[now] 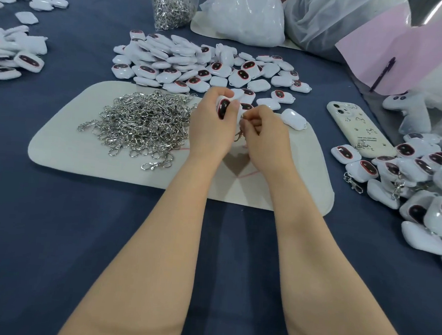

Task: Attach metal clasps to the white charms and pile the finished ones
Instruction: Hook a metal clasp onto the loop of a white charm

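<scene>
My left hand (211, 125) is gripping a white charm (223, 108) at frame centre. My right hand (266, 135) is pinching a metal clasp (239, 135) just beside it, over the pale mat (83, 151).

Left hand (212, 125) and right hand (266, 135) close together — both curled, apparently pinching.

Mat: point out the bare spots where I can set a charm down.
On the mat, the near strip between the clasp heap and its front edge is bare, as is the right end between the right hand and the phone. The blue cloth nearer you is open too. Crowded: the charm pile behind the mat.
</scene>
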Demonstrator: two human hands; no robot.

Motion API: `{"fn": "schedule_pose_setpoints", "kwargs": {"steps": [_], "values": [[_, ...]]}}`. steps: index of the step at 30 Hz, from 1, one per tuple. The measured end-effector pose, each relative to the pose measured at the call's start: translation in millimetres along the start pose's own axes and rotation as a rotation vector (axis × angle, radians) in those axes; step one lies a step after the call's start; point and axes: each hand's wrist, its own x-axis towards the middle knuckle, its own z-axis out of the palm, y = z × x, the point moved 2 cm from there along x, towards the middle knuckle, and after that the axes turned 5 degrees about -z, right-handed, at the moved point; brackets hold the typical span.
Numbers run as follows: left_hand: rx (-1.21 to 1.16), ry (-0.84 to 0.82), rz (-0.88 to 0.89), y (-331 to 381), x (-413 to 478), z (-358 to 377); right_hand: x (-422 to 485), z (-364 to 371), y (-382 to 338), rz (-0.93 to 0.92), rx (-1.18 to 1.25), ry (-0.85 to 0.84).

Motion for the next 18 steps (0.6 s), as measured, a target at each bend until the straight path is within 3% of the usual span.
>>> {"fn": "schedule_pose_setpoints", "kwargs": {"steps": [2,11,18], "values": [[-0.006,0.010,-0.029,-1.7,2.0,1.2,-0.1,0.6,1.4,0.051,0.067,-0.020],[-0.463,-0.053,-0.515,-13.1,5.4,1.1,0.7,1.3,2.1,0.133,0.168,-0.061],[-0.551,-0.052,-0.554,-13.6,7.2,-0.8,-0.4,1.6,-1.3,0.087,0.178,-0.034]]}}
